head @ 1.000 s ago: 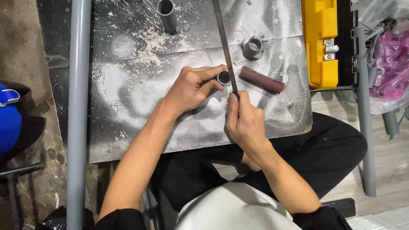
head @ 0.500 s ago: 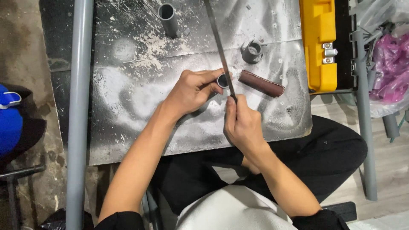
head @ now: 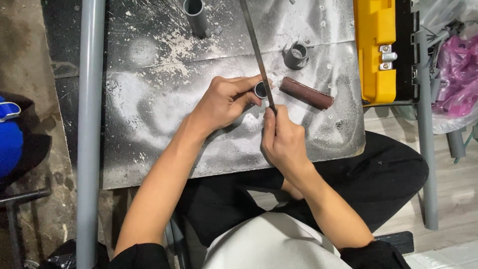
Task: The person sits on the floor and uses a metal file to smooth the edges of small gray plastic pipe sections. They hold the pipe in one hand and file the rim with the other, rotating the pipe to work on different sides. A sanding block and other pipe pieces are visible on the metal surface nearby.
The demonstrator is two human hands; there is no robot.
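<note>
My left hand [head: 224, 102] grips a short grey pipe piece [head: 260, 89], its open end facing right, on the dusty black work surface [head: 149, 124]. My right hand [head: 283, 139] holds the near end of a long thin metal file [head: 256, 47]. The file runs away from me up to the top edge of the view and lies against the pipe's open end. A brown roll of sandpaper [head: 305, 93] lies just right of the file.
A grey pipe fitting [head: 295, 55] and a short upright grey pipe [head: 195, 17] stand farther back. A long grey pipe [head: 89, 124] runs down the left side. A yellow case [head: 376, 47] sits at the right, with pink and clear bags [head: 455, 74] beyond it.
The file has slid slightly back and forth across the pipe's end; my right hand shifted a little with it. My left hand has kept its hold on the pipe.
</note>
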